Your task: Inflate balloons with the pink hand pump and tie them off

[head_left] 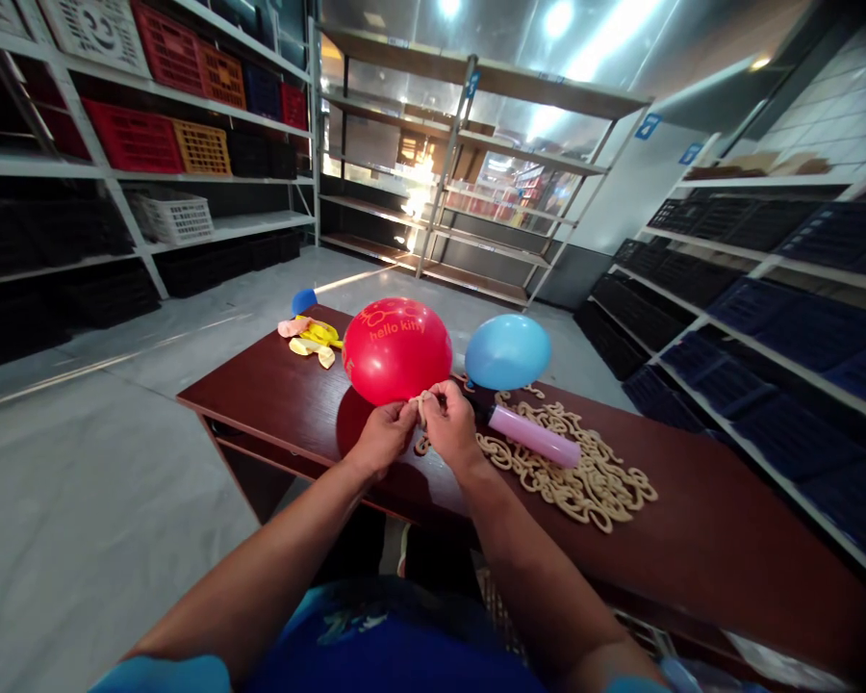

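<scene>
A red inflated balloon (398,354) with "hello kitty" printed on it rests over the table in front of me. My left hand (385,438) and my right hand (450,423) meet at its near end, fingers pinched. Between the fingertips shows a beige band (422,409), seemingly at the balloon's neck, which the fingers mostly hide. To the right lies a pink hand pump (538,437) with a black end, on top of a spread pile of beige looped bands (613,481). A light blue inflated balloon (509,351) sits just behind the pump.
Yellow and pink uninflated balloons (316,332) lie at the far left of the dark red table (260,385), near a blue round thing (304,301). Crate-filled shelves stand left and right. A tall metal rack (469,144) is behind the table.
</scene>
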Motion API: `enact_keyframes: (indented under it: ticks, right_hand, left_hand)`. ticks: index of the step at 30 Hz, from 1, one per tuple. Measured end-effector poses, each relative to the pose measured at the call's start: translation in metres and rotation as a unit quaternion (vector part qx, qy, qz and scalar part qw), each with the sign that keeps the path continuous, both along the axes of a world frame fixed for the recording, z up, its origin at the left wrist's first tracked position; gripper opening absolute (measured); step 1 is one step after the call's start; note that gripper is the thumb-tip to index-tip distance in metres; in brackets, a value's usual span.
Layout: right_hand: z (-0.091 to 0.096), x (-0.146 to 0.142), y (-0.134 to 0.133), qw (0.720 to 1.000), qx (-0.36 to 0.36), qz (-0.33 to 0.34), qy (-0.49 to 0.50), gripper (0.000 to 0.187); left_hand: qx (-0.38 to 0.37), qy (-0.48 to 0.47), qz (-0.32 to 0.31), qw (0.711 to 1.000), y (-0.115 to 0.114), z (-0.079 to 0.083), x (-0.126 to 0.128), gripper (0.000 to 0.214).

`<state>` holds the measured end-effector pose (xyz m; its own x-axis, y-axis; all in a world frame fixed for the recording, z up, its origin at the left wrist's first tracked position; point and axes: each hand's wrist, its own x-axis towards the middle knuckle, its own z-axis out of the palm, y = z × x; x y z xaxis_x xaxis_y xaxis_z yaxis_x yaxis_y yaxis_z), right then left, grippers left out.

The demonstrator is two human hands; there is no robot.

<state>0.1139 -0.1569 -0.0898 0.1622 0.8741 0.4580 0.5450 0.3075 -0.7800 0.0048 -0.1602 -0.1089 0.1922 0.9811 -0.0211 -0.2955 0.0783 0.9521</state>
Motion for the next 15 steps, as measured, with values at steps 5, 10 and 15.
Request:
enact_keyframes:
  ticks: [5,10,15]
  right_hand:
    - [-0.003,0.002,0.006,0.998,-0.006,0.001,0.064,0.011]
    - [-0.006,0.001,0.012,0.993,-0.042,-0.008,0.108,0.014]
    - [-0.016,0.0,0.019,0.992,-0.045,-0.034,0.115,0.017]
  left_hand:
    - [-0.044,-0.019,-0.059,0.997,-0.005,0.013,0.001,0.036]
    - [-0.102,-0.027,-0.105,0.989,-0.008,0.023,0.002,0.039]
    - [-0.09,0.0,-0.109,0.99,-0.001,0.017,0.007,0.034]
